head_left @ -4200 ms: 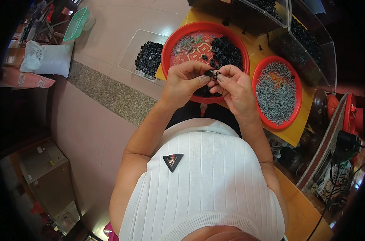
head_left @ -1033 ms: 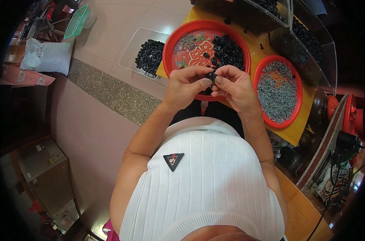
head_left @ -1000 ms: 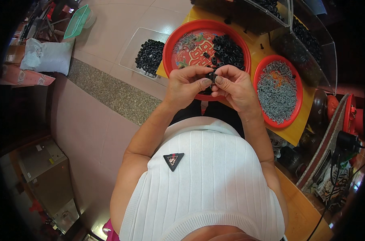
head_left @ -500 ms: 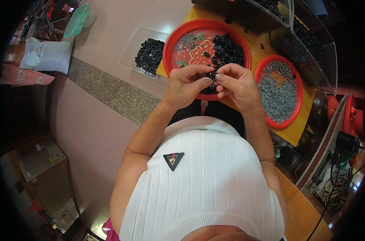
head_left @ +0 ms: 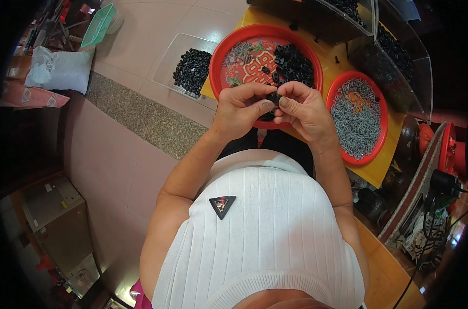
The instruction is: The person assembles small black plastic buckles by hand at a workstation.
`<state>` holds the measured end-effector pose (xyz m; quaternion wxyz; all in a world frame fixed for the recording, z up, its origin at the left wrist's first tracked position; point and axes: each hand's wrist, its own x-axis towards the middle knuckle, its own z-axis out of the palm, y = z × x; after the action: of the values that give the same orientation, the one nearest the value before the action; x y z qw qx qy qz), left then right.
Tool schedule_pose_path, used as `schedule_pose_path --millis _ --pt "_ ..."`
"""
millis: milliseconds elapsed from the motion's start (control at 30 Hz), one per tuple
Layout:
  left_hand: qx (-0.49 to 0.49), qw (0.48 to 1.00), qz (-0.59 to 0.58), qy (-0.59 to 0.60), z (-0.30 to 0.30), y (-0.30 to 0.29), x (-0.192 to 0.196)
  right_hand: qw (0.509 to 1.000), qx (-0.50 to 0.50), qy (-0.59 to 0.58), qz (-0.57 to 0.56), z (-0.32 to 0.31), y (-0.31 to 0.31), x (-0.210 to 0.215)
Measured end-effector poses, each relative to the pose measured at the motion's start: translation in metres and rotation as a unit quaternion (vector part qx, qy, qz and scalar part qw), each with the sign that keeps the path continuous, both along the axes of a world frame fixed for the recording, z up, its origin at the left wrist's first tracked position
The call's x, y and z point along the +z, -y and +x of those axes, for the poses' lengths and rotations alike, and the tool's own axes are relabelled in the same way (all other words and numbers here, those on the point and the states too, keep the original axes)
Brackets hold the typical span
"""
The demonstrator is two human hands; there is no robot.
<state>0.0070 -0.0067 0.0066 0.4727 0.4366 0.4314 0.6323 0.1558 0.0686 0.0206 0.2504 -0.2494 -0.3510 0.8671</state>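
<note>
Over the near rim of a large red tray (head_left: 214,72), my two hands meet at the fingertips. A small black plastic part (head_left: 273,97) is pinched between them. My left hand (head_left: 239,109) grips its left side with thumb and forefinger. On the other side, my right hand (head_left: 308,110) closes thumb and fingers at the part; whether it also holds a screw is hidden. Inside the tray lie a heap of black plastic parts (head_left: 294,63) and a small pile of screws (head_left: 239,53). To the right, a smaller red tray (head_left: 384,121) carries many grey screws (head_left: 356,123).
Both trays rest on a yellow table (head_left: 393,154). Clear bins (head_left: 417,87) of black parts stand at the back right. Left of the table, a clear shallow box (head_left: 164,64) contains small black pieces (head_left: 191,71). A white sack (head_left: 64,69) sits on the floor at far left.
My fingers have shifted slightly around the black part, and it has turned a little between them. The trays and their contents look the same.
</note>
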Motion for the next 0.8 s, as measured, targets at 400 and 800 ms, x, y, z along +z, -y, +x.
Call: schedule_pose_path --millis 400,800 --pt "0.013 0.999 -0.001 -0.038 0.006 -0.001 -0.003 0.999 0.026 -0.028 -0.035 -0.002 -0.004 -0.006" --pt "0.082 0.986 0.051 -0.138 0.010 -0.005 -0.001 0.999 0.030 -0.030 -0.014 -0.008 -0.010 -0.010"
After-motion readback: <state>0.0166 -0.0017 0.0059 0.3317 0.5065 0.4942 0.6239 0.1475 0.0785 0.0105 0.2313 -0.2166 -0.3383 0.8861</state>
